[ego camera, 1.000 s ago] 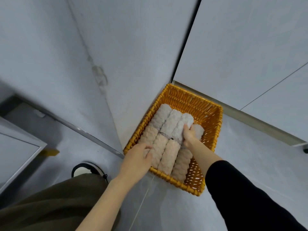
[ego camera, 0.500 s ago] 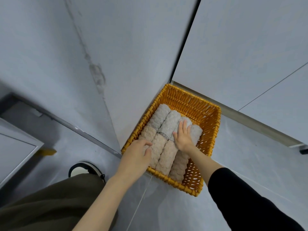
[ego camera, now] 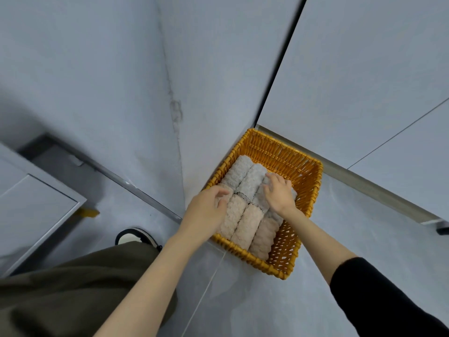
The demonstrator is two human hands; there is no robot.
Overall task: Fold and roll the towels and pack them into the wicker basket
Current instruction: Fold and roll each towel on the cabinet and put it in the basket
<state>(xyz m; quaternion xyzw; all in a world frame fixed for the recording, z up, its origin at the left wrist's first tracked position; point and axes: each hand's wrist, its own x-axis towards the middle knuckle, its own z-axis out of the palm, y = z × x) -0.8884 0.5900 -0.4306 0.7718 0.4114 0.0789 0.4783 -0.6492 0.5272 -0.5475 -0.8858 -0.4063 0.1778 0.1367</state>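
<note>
Left grip (ego camera: 206, 212) clasps a beige roll (ego camera: 228, 190), right grip (ego camera: 279, 194) flat on a grey roll (ego camera: 259, 198), both pointing away.

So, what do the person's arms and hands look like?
The left hand and right hand are bare: no gloves, rings or watch visible. A black sleeve covers the right arm down to mid-forearm; the left forearm shows no sleeve.

Near-left towel roll (ego camera: 230, 189) mostly under left hand (ego camera: 206, 211), shoe (ego camera: 132, 235) half behind trouser leg (ego camera: 85, 276), sleeve (ego camera: 388, 300) cut by edge
</note>
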